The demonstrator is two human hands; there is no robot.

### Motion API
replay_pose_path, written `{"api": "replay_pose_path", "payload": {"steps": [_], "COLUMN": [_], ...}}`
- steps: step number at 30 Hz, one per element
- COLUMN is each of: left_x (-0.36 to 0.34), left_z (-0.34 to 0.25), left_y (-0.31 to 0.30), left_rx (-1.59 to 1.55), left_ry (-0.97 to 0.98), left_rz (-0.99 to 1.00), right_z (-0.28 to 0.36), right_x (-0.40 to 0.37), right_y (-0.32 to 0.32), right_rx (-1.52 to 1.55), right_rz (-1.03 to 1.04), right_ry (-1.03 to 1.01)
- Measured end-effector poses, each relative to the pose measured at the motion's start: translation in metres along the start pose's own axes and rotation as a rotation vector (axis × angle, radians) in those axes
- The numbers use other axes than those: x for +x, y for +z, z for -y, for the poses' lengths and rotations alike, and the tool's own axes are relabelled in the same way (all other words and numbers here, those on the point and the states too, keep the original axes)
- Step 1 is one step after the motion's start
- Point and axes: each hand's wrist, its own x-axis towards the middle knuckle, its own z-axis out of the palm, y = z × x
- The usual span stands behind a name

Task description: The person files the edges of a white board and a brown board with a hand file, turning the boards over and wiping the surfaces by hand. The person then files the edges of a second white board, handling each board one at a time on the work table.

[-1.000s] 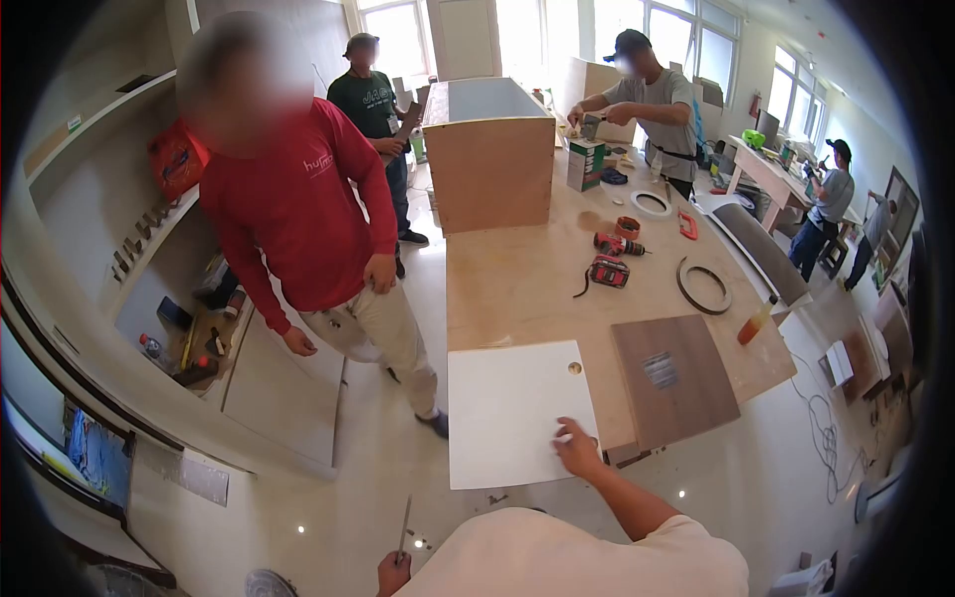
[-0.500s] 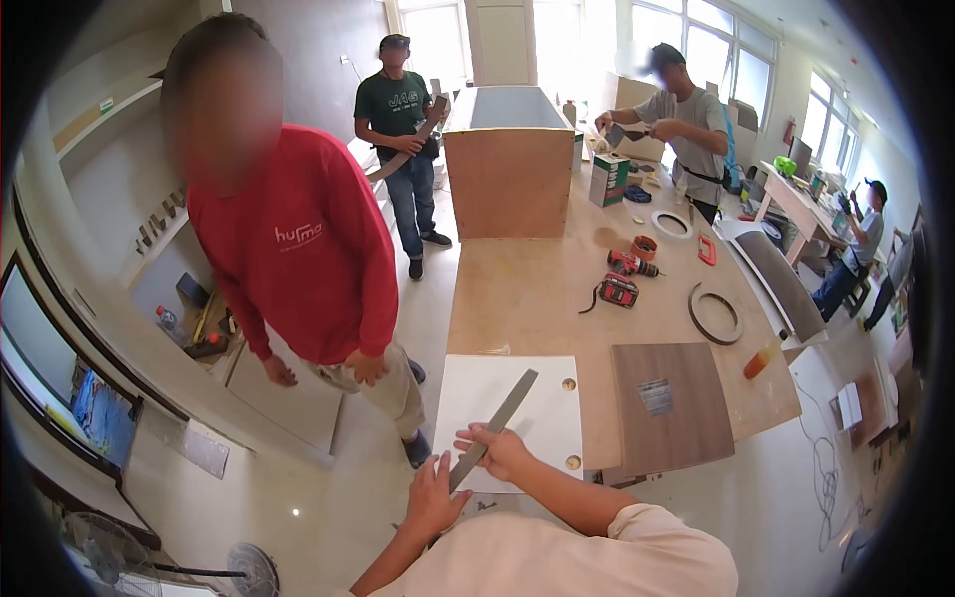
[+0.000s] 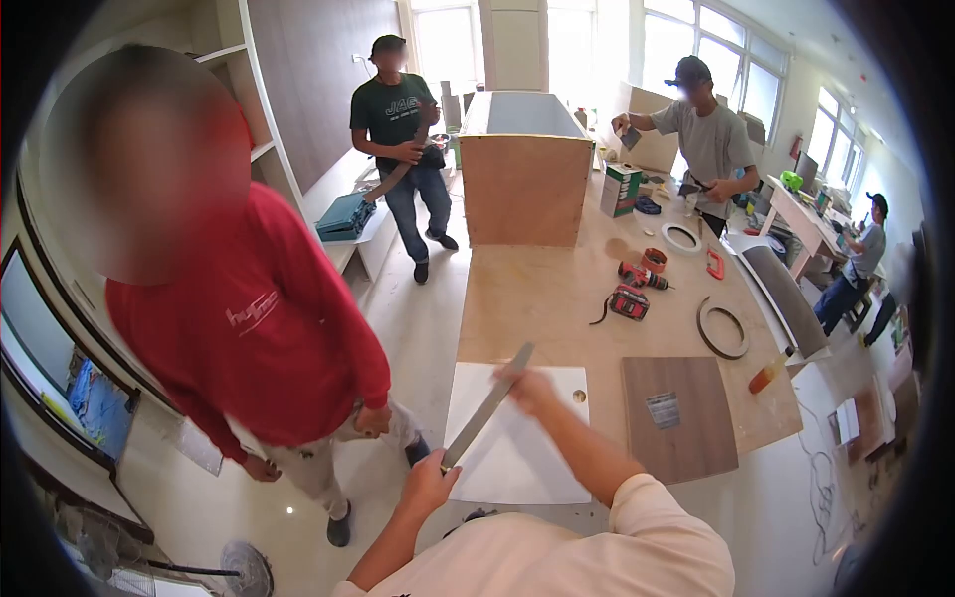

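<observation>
A long grey strip point(image 3: 485, 413) slants over the white board point(image 3: 542, 468) at the near end of the table. My left hand point(image 3: 430, 485) is closed on the strip's lower end. Near its upper end is my right hand point(image 3: 529, 388), blurred by motion, with its fingers on the strip. The white board lies flat and has a round hole at its upper right. Just right of it lies a brown wood-grain panel point(image 3: 686, 408) with a label.
A person in red point(image 3: 288, 328) stands close on the left. Two people stand beyond, beside a wooden box point(image 3: 522, 189). On the table point(image 3: 537, 318) are a red drill point(image 3: 642, 276), rolls of edging point(image 3: 721, 328) and an orange bottle point(image 3: 769, 373).
My right hand has moved up along the strip towards its upper end. My left hand has closed round the lower end. The person in red has shifted left and nearer.
</observation>
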Motion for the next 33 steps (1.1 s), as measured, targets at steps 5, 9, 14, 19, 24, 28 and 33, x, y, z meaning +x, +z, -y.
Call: {"api": "replay_pose_path", "payload": {"steps": [5, 9, 14, 19, 24, 28, 33], "left_x": [0.006, 0.068, 0.151, 0.232, 0.275, 0.288, 0.343], "left_z": [0.031, 0.024, -0.063, -0.105, -0.163, -0.190, -0.192], "left_y": [-0.006, -0.017, -0.078, -0.073, -0.077, -0.068, -0.069], "left_rx": [-0.100, -0.364, -0.881, -0.858, -1.407, -1.583, -1.301], "left_ry": [0.052, -0.021, 0.186, 0.058, 0.157, 0.009, -0.082], "left_rz": [0.048, 0.157, 0.349, 0.264, 0.245, 0.254, 0.314], "right_z": [0.113, 0.034, -0.050, -0.055, -0.045, -0.043, -0.043], "right_x": [0.047, 0.015, -0.074, -0.079, -0.081, -0.077, -0.077], "right_y": [-0.105, -0.140, -0.082, -0.084, -0.079, -0.081, -0.086], "right_rx": [-0.125, -1.501, -1.951, -1.932, -1.926, -1.944, -1.944], "right_rz": [-0.475, -0.468, -0.102, 0.017, 0.083, 0.146, 0.171], "right_ry": [-0.505, -0.315, 0.067, 0.154, 0.204, 0.265, 0.249]}}
